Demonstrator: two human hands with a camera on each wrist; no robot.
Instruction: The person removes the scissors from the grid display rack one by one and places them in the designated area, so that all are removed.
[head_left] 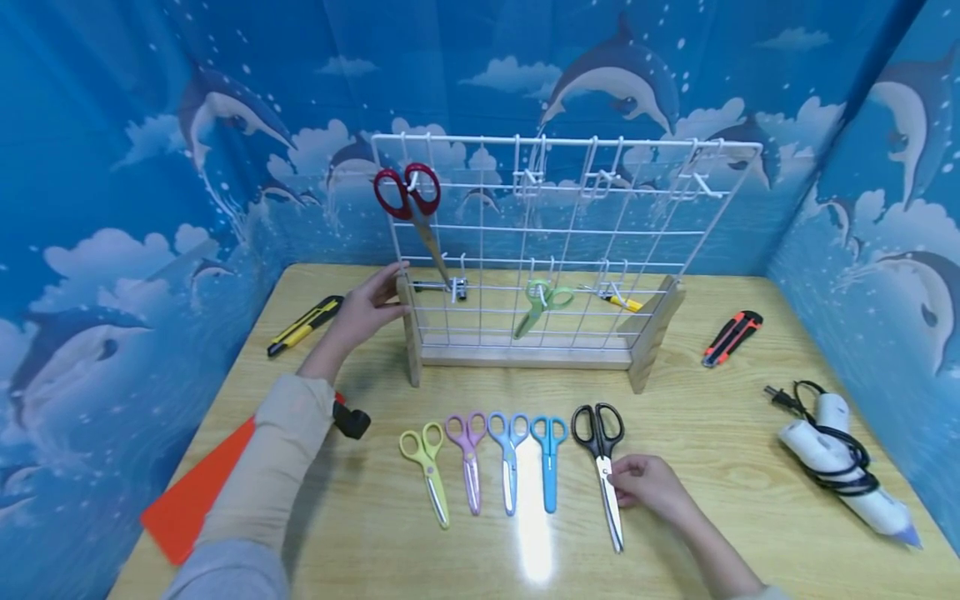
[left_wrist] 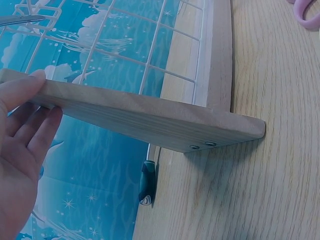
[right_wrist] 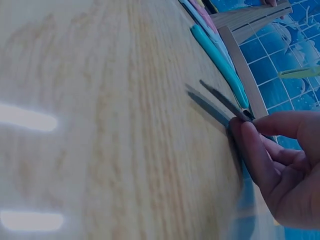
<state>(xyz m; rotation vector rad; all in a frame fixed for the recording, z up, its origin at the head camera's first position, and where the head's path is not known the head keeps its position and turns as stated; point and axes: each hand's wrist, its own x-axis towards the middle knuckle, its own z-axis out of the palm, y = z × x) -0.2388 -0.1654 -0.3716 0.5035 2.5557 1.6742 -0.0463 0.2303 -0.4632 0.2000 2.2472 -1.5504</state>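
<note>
My right hand [head_left: 654, 485] pinches the black-handled scissors [head_left: 602, 467] by the blades. In the right wrist view the blade tips stand a little off the table, with a shadow beneath. My left hand [head_left: 372, 302] grips the left wooden upright [left_wrist: 150, 107] of a white wire grid rack [head_left: 567, 142], thumb on one face and fingers on the other. Red-handled scissors [head_left: 407, 196] hang on the rack's upper left hook; green scissors [head_left: 536, 304] hang on a lower middle hook. Left of the black pair lie blue scissors [head_left: 550, 462], light blue scissors [head_left: 509, 458], purple scissors [head_left: 469, 458] and yellow-green scissors [head_left: 429, 467].
A yellow-black utility knife [head_left: 306, 325] lies at the left, a red-black one [head_left: 732, 339] at the right. A white glue gun [head_left: 847, 475] wrapped in its cord sits far right. An orange-red saw-like tool [head_left: 202, 492] lies partly under the left arm. Dolphin-print curtains surround the table.
</note>
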